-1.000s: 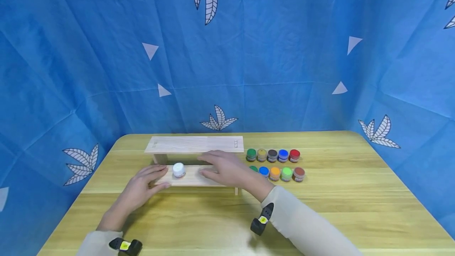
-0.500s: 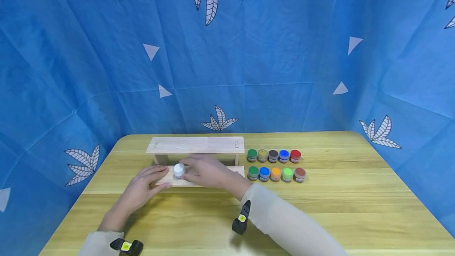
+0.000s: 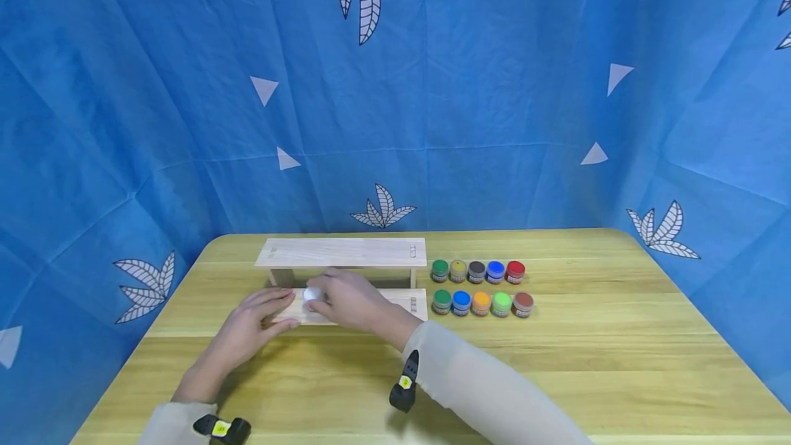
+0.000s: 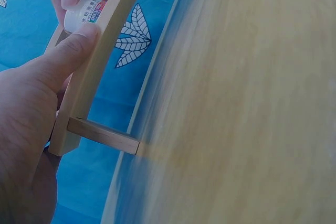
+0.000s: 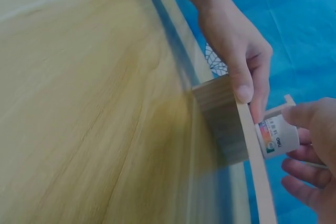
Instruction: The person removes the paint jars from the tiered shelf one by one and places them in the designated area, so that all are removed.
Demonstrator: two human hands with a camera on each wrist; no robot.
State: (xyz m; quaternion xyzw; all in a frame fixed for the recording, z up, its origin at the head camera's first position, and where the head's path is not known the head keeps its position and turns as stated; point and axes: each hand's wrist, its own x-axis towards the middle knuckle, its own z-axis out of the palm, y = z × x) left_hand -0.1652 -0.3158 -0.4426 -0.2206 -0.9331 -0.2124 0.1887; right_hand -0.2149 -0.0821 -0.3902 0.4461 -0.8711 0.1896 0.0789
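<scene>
A small white paint jar (image 3: pixel 312 295) stands on the lower board of a two-tier wooden shelf (image 3: pixel 400 296), near its left end. My right hand (image 3: pixel 353 302) pinches that jar between thumb and fingers; the right wrist view shows printed lettering on the jar's side (image 5: pixel 277 136). At the left end of the same board, my left hand (image 3: pixel 246 325) grips the wood. Its thumb (image 4: pixel 79 45) lies along the front edge in the left wrist view, close beside the jar, and its fingers reach onto the board's top.
Right of the shelf, two rows of small paint jars stand on the wooden table (image 3: pixel 593 349), among them a red jar (image 3: pixel 516 270), an orange jar (image 3: pixel 480 303) and a brown jar (image 3: pixel 522 303). A blue patterned cloth (image 3: pixel 494 101) hangs behind the table.
My right hand has moved left along the lower board to the white paint jar and now pinches it. The left hand keeps its place on the shelf.
</scene>
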